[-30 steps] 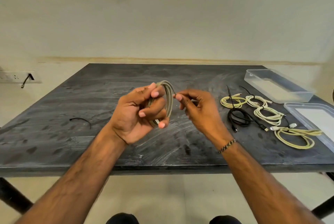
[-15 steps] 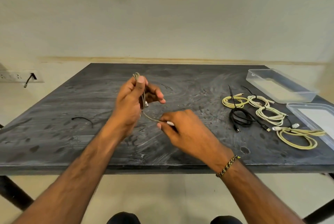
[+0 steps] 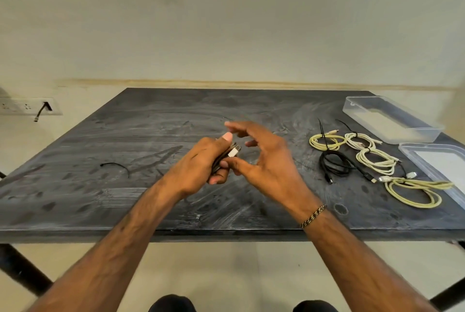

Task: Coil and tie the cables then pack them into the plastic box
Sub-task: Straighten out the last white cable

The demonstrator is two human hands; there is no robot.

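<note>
Cable (image 3: 230, 155) bundle sits gripped in left hand (image 3: 201, 169), above the middle of the dark table (image 3: 151, 135); thumb presses on top, white connector end pokes out between thumb and fingers. 0.5 s ago the coil stood higher in this hand, with a loose tail running to the right hand, which pinched the connector low near the table. Now right hand (image 3: 266, 160) has let go: fingers spread and relaxed, holding nothing, just right of the bundle; slight motion blur. 5 coiled cables lie to the right: 2 yellow (image 3: 324, 141) (image 3: 415, 193), 2 white (image 3: 359, 141) (image 3: 376, 163), 1 black (image 3: 336, 164). Plastic box (image 3: 392, 120) at far right, lid (image 3: 437, 168) beside it. Black tie (image 3: 115, 167) on table, left; all unchanged.
</note>
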